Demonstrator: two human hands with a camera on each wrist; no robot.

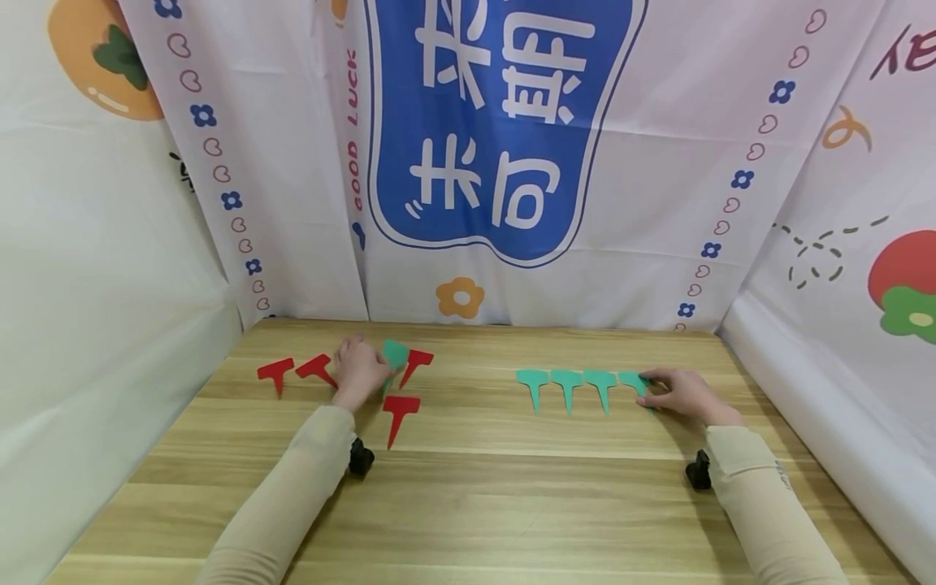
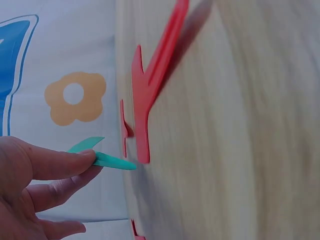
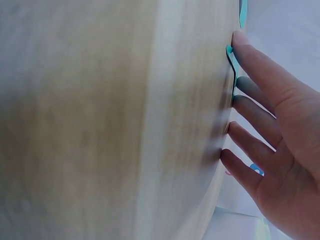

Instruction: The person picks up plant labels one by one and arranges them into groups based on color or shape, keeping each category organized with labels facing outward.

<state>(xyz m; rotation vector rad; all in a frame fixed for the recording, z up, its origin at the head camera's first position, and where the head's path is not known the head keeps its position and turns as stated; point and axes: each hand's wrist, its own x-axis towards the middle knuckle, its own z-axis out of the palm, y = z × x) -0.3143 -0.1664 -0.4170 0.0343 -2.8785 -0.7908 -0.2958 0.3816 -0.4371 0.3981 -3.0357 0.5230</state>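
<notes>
My left hand (image 1: pixel 358 367) pinches a green T-shaped plant label (image 2: pixel 112 161) between thumb and fingers, held up over the table in the left wrist view. Around that hand lie red T-shaped plant labels: one (image 1: pixel 316 368) partly covered by the hand, one (image 1: pixel 417 362) just right of the green label, and one (image 1: pixel 399 413) nearer the front. On the right, my right hand (image 1: pixel 683 392) touches the last green label (image 1: pixel 633 379) of a row, its fingers spread and fingertips down at the tabletop. The hand covers part of this label.
Further green labels, among them one (image 1: pixel 566 382), lie side by side to the left of the right hand. Another red label (image 1: pixel 275 371) lies at the far left. Printed cloth (image 1: pixel 322 276) rises behind the wooden table (image 1: pixel 512 504) and along both sides.
</notes>
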